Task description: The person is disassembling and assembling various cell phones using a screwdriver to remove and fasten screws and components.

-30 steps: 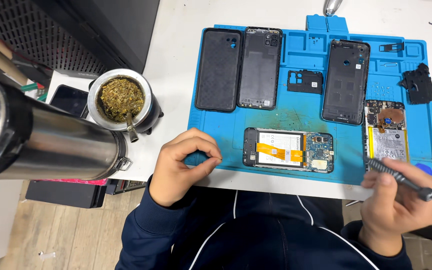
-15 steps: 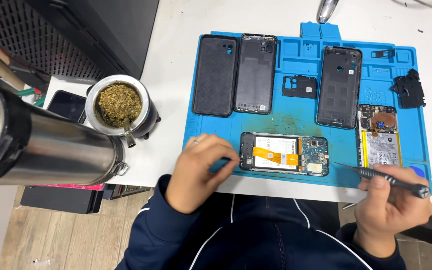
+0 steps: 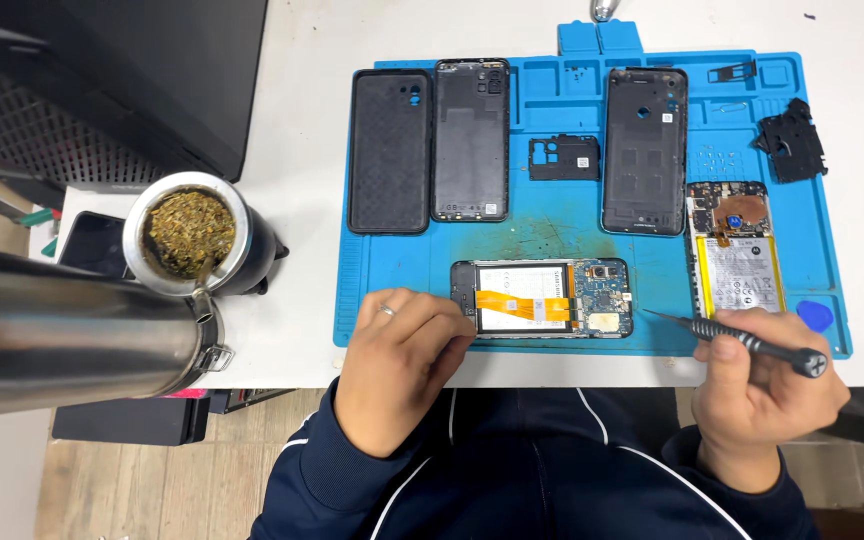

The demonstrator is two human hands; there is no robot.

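Blue silicone made up the work mat (image 3: 542, 235) that covered the white table (image 3: 302, 150), and an opened phone (image 3: 542, 299) lay near its front edge, its circuit board and orange flex cable exposed. The left hand (image 3: 402, 365), a ring on one finger, rested at the phone's left end with its curled fingertips (image 3: 457, 320) touching the frame, holding the phone in place. The right hand (image 3: 762, 395) was closed around a dark screwdriver (image 3: 742, 340), whose thin tip pointed left and sat just beside the phone's right end; contact could not be made out. Farther back on the mat lay a black phone case (image 3: 390, 150), a dark back cover (image 3: 472, 140), a small black bracket (image 3: 564, 158) and another back cover (image 3: 644, 150). A second opened phone (image 3: 737, 250) with a pale battery lay to the right, and a black plastic piece (image 3: 792, 140) sat near the mat's far right corner. Off the mat to the left stood a metal cup of green herb (image 3: 190, 232), with a steel flask (image 3: 72, 335) lying beside it.
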